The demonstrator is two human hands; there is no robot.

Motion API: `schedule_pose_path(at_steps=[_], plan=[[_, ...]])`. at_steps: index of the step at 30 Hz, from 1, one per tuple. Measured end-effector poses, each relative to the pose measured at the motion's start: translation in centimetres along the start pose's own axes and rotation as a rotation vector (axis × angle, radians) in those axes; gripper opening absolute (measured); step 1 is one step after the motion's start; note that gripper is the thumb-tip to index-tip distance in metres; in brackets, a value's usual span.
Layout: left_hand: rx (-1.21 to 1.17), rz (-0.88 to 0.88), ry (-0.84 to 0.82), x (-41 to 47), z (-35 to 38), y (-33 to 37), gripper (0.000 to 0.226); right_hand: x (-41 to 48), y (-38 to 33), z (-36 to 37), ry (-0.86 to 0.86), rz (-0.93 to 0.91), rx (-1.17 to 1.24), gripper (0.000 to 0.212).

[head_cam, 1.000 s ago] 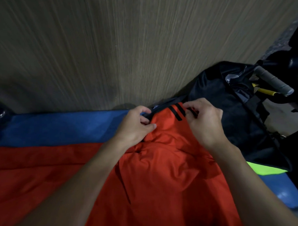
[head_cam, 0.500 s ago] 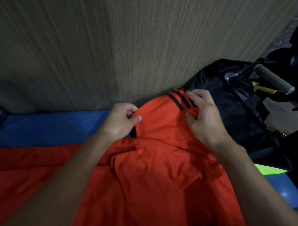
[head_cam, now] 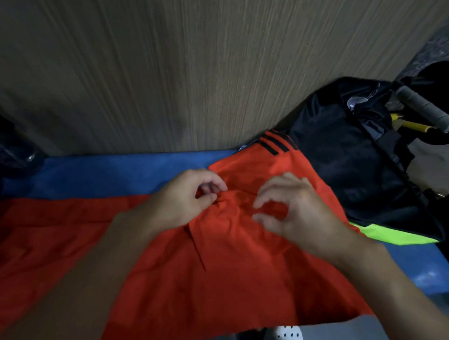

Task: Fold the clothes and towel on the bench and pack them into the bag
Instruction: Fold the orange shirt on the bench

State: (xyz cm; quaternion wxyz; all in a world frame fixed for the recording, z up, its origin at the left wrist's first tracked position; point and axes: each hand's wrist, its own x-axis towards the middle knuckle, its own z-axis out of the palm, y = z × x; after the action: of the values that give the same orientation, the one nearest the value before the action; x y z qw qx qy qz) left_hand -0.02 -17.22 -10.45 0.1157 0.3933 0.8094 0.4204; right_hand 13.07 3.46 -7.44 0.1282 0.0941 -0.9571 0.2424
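Observation:
An orange shirt lies spread over the blue bench, its sleeve with black stripes laid out at the back against the wall. My left hand pinches a small fold of the shirt near its middle. Just right of it, my right hand hovers over the fabric with loosely curled, spread fingers and holds nothing. The black bag stands on the bench to the right, touching the sleeve.
A wood-grain wall panel rises right behind the bench. A neon green cloth sticks out under the bag. A grey-wrapped racket handle juts out beyond the bag. A dark object sits far left. A white perforated shoe shows below.
Both hands have drawn back from the striped sleeve toward me. The sleeve now lies flat by the bag. My right hand has let go of the fabric.

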Motion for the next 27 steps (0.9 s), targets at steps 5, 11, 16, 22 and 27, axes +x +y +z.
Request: schedule_pose_path(at_steps=[5,11,16,22,27], plan=[[0.068,-0.007,-0.234,-2.7,-0.7,-0.1,0.038,-2.5,-1.0,2.0,-0.186,-0.026,0.016,0.028],[0.196,-0.051,-0.371,-4.2,-1.3,-0.1,0.063,-3.9,-0.5,3.7,-0.341,0.009,0.002,0.029],[0.168,-0.079,-0.389,-4.3,-1.8,0.0,0.075,-4.0,-0.8,4.0,-0.216,-0.044,-0.042,0.007],[0.210,-0.021,-0.333,-3.3,-1.1,-0.2,0.051,-2.5,-0.6,2.1,0.121,0.178,0.260,0.012],[-0.080,-0.045,0.004,-0.7,0.3,0.7,0.025,0.3,0.9,0.6,0.364,0.299,0.268,0.016]])
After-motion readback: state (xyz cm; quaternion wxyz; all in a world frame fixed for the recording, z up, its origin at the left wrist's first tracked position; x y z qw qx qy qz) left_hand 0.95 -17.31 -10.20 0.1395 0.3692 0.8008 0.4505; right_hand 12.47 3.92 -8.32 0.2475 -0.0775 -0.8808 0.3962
